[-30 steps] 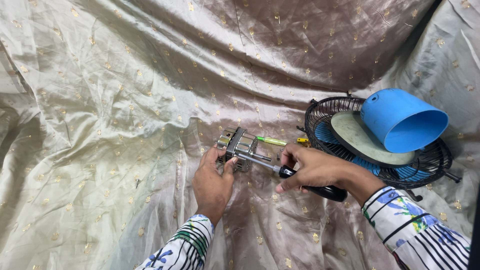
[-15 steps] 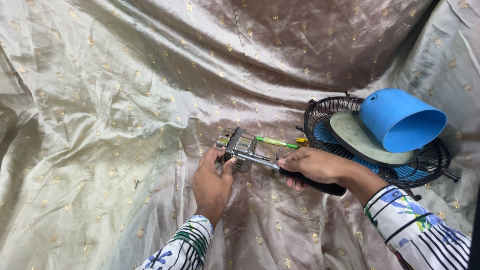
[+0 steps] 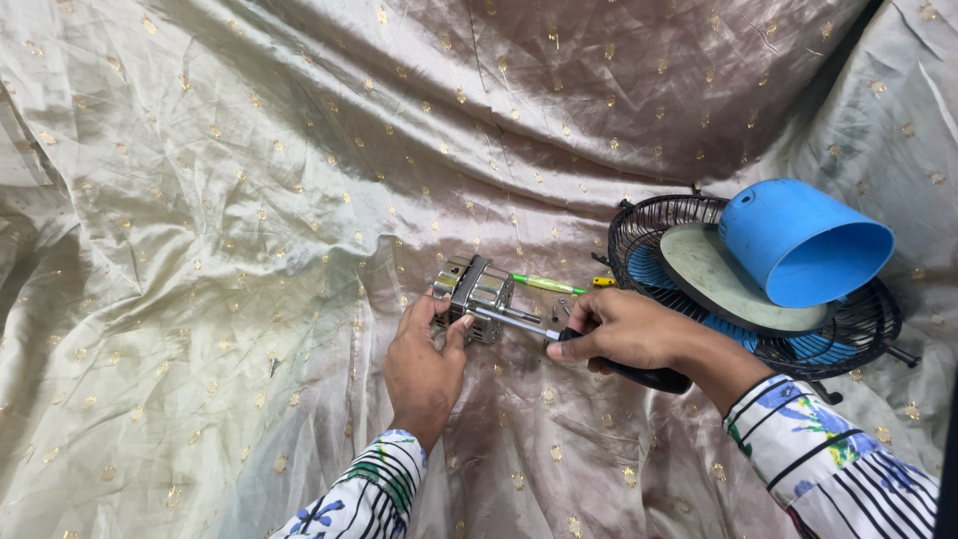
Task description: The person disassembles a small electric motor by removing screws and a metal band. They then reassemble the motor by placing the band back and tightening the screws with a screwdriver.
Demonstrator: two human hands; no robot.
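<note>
A small silver metal motor block (image 3: 481,290) rests on shiny crumpled cloth (image 3: 249,200). My left hand (image 3: 424,364) grips its near left side with thumb and fingers. My right hand (image 3: 624,332) holds a screwdriver with a black handle (image 3: 649,376). Its steel shaft (image 3: 514,319) points left and meets the block's right face. Both sleeves are white with coloured print.
A black wire fan guard (image 3: 848,334) lies at the right with a grey disc (image 3: 714,279) and a blue plastic cone-shaped housing (image 3: 798,240) on it, and blue blades under it. A thin green tool (image 3: 547,284) and small screws (image 3: 564,307) lie just behind the block.
My right hand has shifted slightly with the screwdriver, its handle turned a little. The left hand stays on the block. The view has barely moved.
</note>
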